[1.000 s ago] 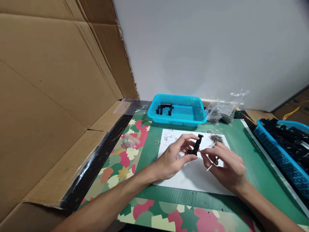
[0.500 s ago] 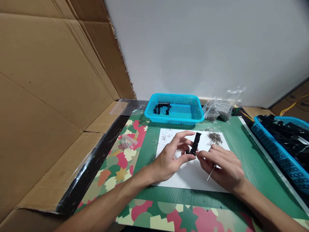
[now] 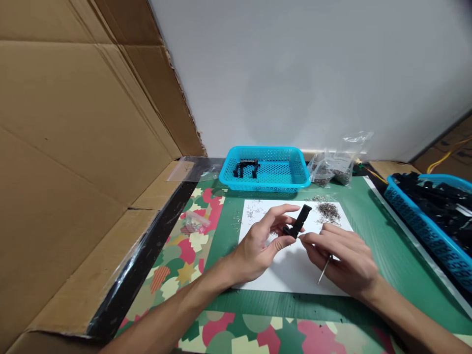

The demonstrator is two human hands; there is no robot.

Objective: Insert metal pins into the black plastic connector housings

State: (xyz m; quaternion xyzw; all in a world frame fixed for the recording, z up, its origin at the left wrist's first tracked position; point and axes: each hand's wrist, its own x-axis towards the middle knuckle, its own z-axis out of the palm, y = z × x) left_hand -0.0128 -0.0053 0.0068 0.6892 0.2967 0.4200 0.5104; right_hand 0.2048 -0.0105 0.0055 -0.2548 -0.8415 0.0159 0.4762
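My left hand (image 3: 260, 243) pinches a small black plastic part (image 3: 298, 222) between thumb and fingers, holding it tilted above a white sheet of paper (image 3: 291, 268). My right hand (image 3: 342, 255) is closed, its thumb and forefinger pressed at the lower end of the black part, while a thin metal pin (image 3: 324, 269) is tucked between its lower fingers. On the paper's far right corner lies a pile of tiny metal pieces (image 3: 327, 211); more are scattered at the far left (image 3: 252, 211).
A blue basket (image 3: 291, 179) at the back holds one black part (image 3: 247, 167). Clear bags of metal pieces (image 3: 334, 169) lie beside it. Another blue basket (image 3: 424, 226) full of black parts stands at the right. Cardboard walls (image 3: 81, 147) rise on the left. A small bag (image 3: 193, 221) rests on the patterned mat.
The black part has tilted further to the right in my left hand. My right fingers moved in to its lower end. The camera view shifted slightly.
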